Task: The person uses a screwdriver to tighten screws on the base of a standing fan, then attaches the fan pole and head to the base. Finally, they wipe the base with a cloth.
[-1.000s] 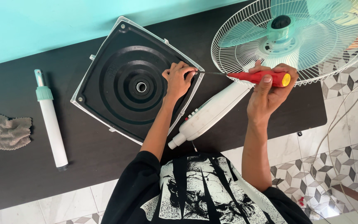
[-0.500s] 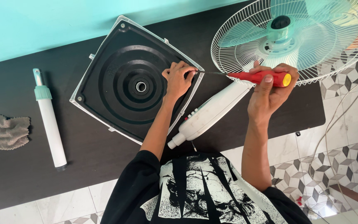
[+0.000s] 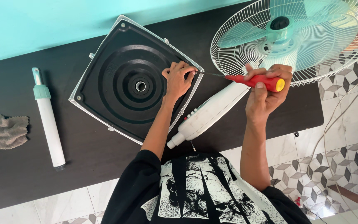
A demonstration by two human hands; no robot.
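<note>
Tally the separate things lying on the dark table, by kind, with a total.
Fan base plate: 1
Fan head with grille and white neck: 1
White pole tube: 1
Grey cloth: 1
Red-handled screwdriver, in the right hand: 1
Total: 5
</note>
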